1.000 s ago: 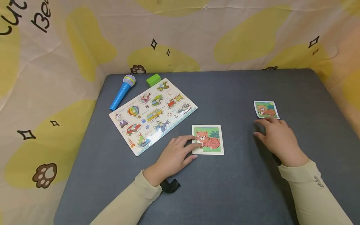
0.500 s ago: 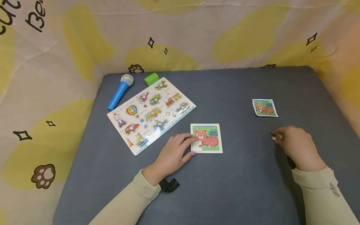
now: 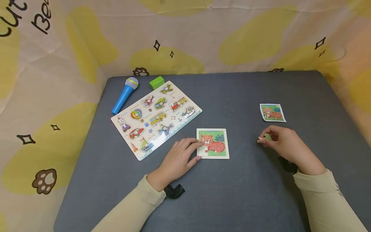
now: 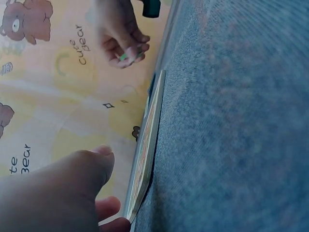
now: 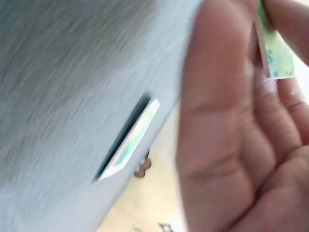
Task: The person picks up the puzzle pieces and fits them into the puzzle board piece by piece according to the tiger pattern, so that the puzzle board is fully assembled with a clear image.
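Note:
A square tiger jigsaw puzzle in a cream frame lies at the table's middle, with a pale bare patch at its lower left. My left hand rests at the puzzle's left side, relaxed fingertips on its left edge and over the picture. To the right, my right hand pinches a small green puzzle piece between thumb and fingers, above the table. In the right wrist view the puzzle piece shows a green printed face and a pale edge. A small tiger picture card lies just beyond the right hand.
Left of the tiger puzzle lies a larger vehicle puzzle board, angled on the grey table. Beyond it are a blue toy microphone and a green block. A patterned cloth rises behind the table.
My right hand came back from near the picture card with the green piece appearing in its pinch, then swung left with it. My left hand stayed at the tiger puzzle.

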Demonstrator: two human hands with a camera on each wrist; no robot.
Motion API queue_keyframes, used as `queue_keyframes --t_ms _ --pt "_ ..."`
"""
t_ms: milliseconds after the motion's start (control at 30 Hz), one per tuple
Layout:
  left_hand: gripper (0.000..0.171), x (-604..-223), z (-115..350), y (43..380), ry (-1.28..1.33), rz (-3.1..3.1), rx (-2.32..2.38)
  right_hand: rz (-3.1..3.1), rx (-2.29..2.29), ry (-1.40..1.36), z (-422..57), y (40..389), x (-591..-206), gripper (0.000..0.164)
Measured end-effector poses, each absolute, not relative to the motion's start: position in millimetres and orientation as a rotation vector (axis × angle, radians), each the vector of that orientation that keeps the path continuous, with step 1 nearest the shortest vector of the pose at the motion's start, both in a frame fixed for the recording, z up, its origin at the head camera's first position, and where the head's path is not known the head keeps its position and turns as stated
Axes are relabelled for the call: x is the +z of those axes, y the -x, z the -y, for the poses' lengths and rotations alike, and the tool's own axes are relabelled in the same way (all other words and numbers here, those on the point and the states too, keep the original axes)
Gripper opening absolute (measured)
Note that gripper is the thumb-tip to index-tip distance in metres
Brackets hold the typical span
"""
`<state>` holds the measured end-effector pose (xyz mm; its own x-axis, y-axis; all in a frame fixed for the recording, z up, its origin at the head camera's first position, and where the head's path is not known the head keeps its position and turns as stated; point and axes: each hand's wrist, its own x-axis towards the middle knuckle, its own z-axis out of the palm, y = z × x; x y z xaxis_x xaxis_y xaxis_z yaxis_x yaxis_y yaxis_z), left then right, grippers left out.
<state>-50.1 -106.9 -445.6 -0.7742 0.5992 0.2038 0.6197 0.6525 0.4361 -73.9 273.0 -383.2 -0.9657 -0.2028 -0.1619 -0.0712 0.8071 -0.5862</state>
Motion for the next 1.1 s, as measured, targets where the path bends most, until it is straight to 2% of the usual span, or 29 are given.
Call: queue_keyframes --t_ms 267,433,633,767,867,1000,1100 --pt "0.051 -446 108 50 1.042 2.805 -0.770 -2.635 -1.137 0.262 -237 80 -384 0.018" --pt "0.051 -447 108 50 1.042 2.798 -0.767 -2.596 -1.192 0.295 -212 83 -385 0.013" --pt "0.050 -447 109 49 1.042 2.807 -0.766 -2.560 -1.179 0.438 -185 85 -386 0.035" --pt "0.049 -449 110 49 1.049 2.793 -0.768 -2.524 -1.213 0.509 -171 87 -386 0.041" --pt "0.048 -448 109 49 1.048 2.790 -0.768 -2.546 -1.194 0.543 -162 91 -386 0.035" --pt "0.045 -447 109 50 1.032 2.783 -0.761 -2.637 -1.153 0.579 -152 94 -388 0.017" --pt "0.042 -446 109 51 0.997 2.775 -0.764 -2.650 -1.160 0.590 -145 94 -388 0.015"
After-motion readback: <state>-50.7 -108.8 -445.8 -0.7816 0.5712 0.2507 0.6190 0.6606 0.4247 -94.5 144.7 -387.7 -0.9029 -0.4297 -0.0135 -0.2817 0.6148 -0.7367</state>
